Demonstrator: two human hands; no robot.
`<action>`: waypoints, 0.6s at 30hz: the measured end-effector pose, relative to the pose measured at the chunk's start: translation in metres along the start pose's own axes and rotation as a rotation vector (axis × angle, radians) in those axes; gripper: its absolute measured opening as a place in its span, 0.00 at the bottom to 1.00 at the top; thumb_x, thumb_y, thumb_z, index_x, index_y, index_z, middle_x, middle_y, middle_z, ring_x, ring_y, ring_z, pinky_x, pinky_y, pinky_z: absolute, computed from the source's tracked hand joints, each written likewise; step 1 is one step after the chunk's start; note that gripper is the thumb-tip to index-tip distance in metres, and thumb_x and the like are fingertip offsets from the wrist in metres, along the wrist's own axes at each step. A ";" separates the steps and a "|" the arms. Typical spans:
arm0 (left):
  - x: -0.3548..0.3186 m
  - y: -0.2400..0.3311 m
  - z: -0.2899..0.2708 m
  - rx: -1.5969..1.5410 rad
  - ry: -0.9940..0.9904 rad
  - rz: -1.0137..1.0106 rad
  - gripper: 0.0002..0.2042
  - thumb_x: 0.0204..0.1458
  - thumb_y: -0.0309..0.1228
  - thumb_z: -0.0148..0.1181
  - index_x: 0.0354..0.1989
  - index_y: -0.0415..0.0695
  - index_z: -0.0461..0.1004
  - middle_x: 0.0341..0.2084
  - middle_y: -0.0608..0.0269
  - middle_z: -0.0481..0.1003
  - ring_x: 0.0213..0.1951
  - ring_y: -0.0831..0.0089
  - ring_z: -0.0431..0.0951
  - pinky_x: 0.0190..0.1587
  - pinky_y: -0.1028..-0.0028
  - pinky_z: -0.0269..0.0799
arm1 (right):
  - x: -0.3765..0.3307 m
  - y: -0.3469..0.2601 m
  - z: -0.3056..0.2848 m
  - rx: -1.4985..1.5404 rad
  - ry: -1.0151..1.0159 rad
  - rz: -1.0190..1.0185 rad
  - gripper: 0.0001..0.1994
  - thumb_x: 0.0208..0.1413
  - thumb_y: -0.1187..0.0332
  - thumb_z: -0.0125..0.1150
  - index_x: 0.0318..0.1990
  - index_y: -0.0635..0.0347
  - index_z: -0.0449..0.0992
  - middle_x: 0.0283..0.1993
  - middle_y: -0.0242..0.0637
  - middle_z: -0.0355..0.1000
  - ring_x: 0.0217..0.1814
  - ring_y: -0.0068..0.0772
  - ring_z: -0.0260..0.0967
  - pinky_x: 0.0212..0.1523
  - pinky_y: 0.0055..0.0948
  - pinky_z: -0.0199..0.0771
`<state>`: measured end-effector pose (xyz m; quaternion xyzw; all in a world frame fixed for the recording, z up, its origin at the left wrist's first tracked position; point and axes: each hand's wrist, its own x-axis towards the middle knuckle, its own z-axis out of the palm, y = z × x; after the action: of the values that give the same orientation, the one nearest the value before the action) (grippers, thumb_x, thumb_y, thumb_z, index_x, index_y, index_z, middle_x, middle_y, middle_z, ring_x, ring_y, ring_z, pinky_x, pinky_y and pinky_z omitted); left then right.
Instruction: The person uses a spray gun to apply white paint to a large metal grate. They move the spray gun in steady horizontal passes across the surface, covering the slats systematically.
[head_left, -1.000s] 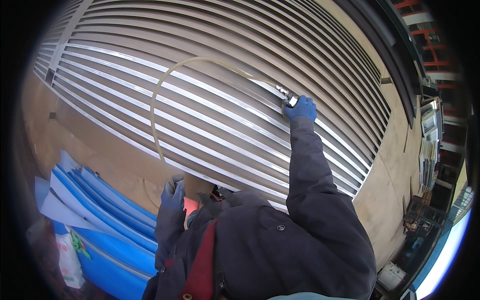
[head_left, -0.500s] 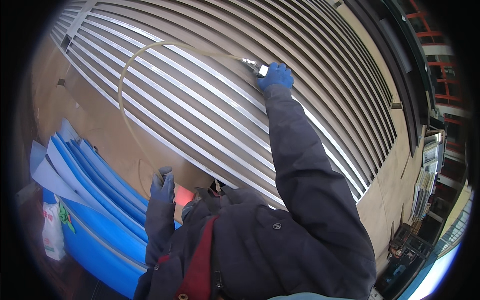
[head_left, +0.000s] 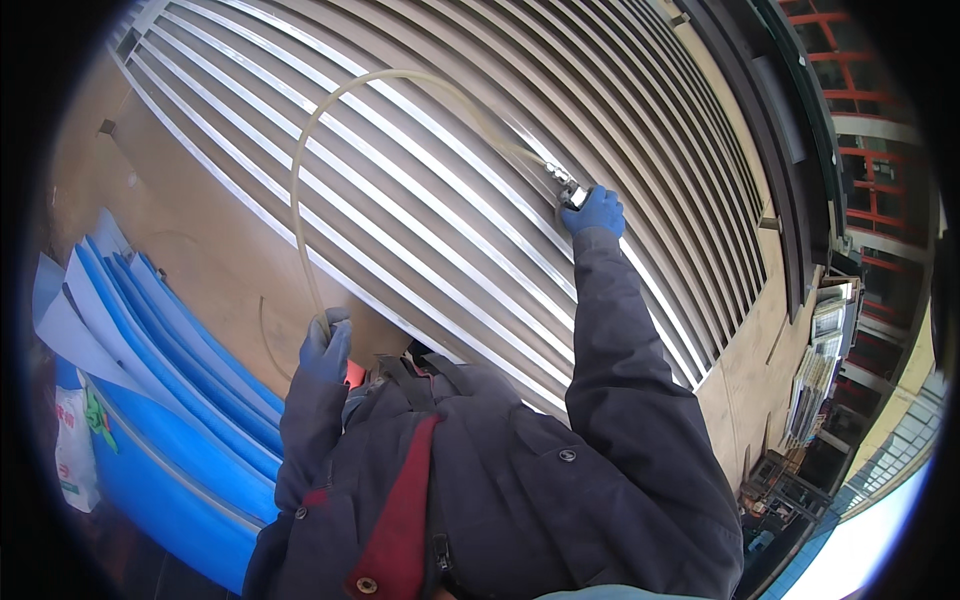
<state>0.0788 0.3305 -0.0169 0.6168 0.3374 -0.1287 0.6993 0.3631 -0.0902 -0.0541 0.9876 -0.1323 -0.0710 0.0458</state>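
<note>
right fingers [head_left: 604, 203] clamped over tool [head_left: 574, 197], its fitting [head_left: 557, 174] jutting left | left fingers [head_left: 338, 318] curled round hose [head_left: 296, 190]

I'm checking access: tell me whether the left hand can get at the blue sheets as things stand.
Probably yes: the left hand is close to the blue sheets, with nothing seen blocking the way, but it seems closed around the hose, which it might have to release.
</note>
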 end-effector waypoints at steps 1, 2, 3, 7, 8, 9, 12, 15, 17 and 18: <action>-0.001 0.001 0.002 0.052 -0.008 0.027 0.13 0.67 0.33 0.60 0.56 0.40 0.74 0.27 0.72 0.68 0.28 0.85 0.64 0.30 0.79 0.62 | -0.008 0.022 0.005 0.025 0.030 0.035 0.34 0.50 0.35 0.70 0.54 0.53 0.79 0.57 0.46 0.73 0.61 0.55 0.72 0.59 0.50 0.76; -0.003 0.002 0.004 0.100 -0.012 0.055 0.13 0.67 0.33 0.60 0.56 0.40 0.75 0.29 0.71 0.70 0.30 0.85 0.66 0.33 0.78 0.64 | -0.014 0.042 0.006 0.009 0.037 0.037 0.34 0.50 0.36 0.70 0.53 0.54 0.79 0.56 0.47 0.74 0.60 0.56 0.73 0.58 0.50 0.76; -0.004 0.003 0.006 0.145 -0.014 0.085 0.13 0.67 0.33 0.61 0.55 0.40 0.76 0.30 0.71 0.71 0.32 0.85 0.67 0.36 0.78 0.66 | -0.019 0.058 0.007 -0.006 0.050 0.030 0.33 0.50 0.36 0.69 0.51 0.54 0.80 0.56 0.48 0.74 0.59 0.56 0.73 0.58 0.51 0.76; -0.011 0.004 0.001 0.189 -0.040 -0.050 0.13 0.67 0.33 0.61 0.55 0.40 0.76 0.35 0.67 0.75 0.37 0.82 0.72 0.43 0.76 0.71 | -0.023 0.079 0.007 -0.002 0.098 0.017 0.33 0.46 0.38 0.74 0.50 0.55 0.80 0.56 0.47 0.75 0.58 0.54 0.74 0.57 0.51 0.78; -0.010 0.001 -0.001 0.189 -0.026 -0.001 0.13 0.67 0.33 0.61 0.55 0.40 0.76 0.35 0.67 0.75 0.38 0.81 0.72 0.45 0.75 0.71 | -0.018 0.073 0.006 -0.007 0.100 -0.003 0.33 0.46 0.38 0.74 0.50 0.55 0.80 0.56 0.47 0.75 0.59 0.54 0.74 0.57 0.51 0.78; -0.009 -0.003 -0.002 0.187 -0.007 0.059 0.13 0.67 0.33 0.61 0.55 0.40 0.76 0.36 0.66 0.76 0.38 0.80 0.73 0.46 0.75 0.72 | -0.010 0.063 0.005 -0.012 0.101 -0.025 0.33 0.46 0.38 0.74 0.50 0.55 0.80 0.56 0.47 0.75 0.59 0.54 0.74 0.57 0.51 0.78; -0.003 -0.015 -0.009 0.110 0.040 0.069 0.14 0.67 0.33 0.61 0.55 0.39 0.76 0.36 0.65 0.76 0.39 0.80 0.74 0.46 0.75 0.73 | 0.022 0.022 0.005 -0.020 0.114 -0.094 0.33 0.47 0.36 0.73 0.52 0.51 0.80 0.57 0.46 0.74 0.62 0.52 0.72 0.58 0.51 0.78; -0.001 -0.022 -0.018 0.099 0.054 0.070 0.14 0.67 0.33 0.61 0.56 0.39 0.76 0.37 0.64 0.76 0.41 0.79 0.74 0.48 0.75 0.73 | 0.047 -0.007 0.002 -0.043 0.130 -0.217 0.33 0.47 0.36 0.73 0.52 0.50 0.79 0.57 0.46 0.74 0.61 0.52 0.73 0.58 0.51 0.77; -0.006 -0.021 -0.021 0.121 0.056 0.068 0.14 0.67 0.33 0.60 0.56 0.39 0.76 0.37 0.64 0.76 0.41 0.79 0.74 0.49 0.75 0.73 | 0.050 -0.003 0.000 -0.049 0.129 -0.210 0.34 0.46 0.35 0.72 0.53 0.51 0.78 0.57 0.46 0.74 0.61 0.53 0.73 0.58 0.51 0.77; -0.006 -0.018 -0.021 0.125 0.066 0.060 0.14 0.67 0.33 0.60 0.56 0.39 0.76 0.37 0.64 0.76 0.41 0.79 0.74 0.49 0.75 0.73 | 0.048 0.007 -0.001 -0.010 0.110 -0.147 0.35 0.46 0.37 0.74 0.53 0.53 0.77 0.57 0.48 0.74 0.61 0.54 0.73 0.58 0.51 0.76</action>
<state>0.0570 0.3453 -0.0275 0.6730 0.3332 -0.1081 0.6514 0.4071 -0.1101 -0.0584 0.9968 -0.0563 -0.0207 0.0526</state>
